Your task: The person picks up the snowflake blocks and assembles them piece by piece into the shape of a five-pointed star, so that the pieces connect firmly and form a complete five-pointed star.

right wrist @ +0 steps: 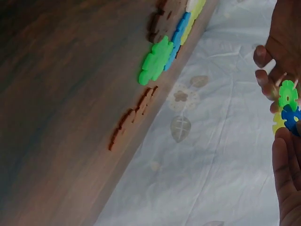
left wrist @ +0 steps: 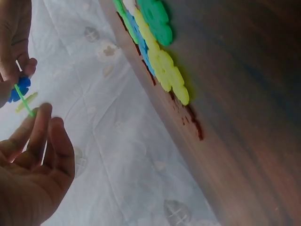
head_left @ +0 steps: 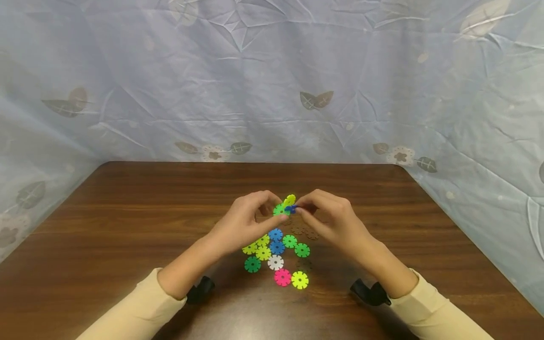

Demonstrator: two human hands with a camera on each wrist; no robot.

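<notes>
Above the table, my left hand [head_left: 244,219] pinches a light green notched plastic disc [head_left: 279,210] between thumb and fingers. My right hand [head_left: 340,217] holds a dark blue disc [head_left: 291,208] by its edge, against the green one. A yellow disc [head_left: 290,200] stands at the far side of the green disc and looks joined to it. In the left wrist view the green disc shows edge-on, with the blue disc [left wrist: 19,89] crossing it. Fingers hide part of the blue disc in the right wrist view, where the green disc [right wrist: 288,95] faces the camera.
Below the hands, several loose discs lie flat on the brown wooden table [head_left: 140,212]: yellow [head_left: 263,253], blue [head_left: 277,247], green [head_left: 302,250], dark green [head_left: 252,264], white [head_left: 276,262], pink [head_left: 282,277] and brown ones [head_left: 311,233]. A patterned cloth [head_left: 272,94] hangs behind the table.
</notes>
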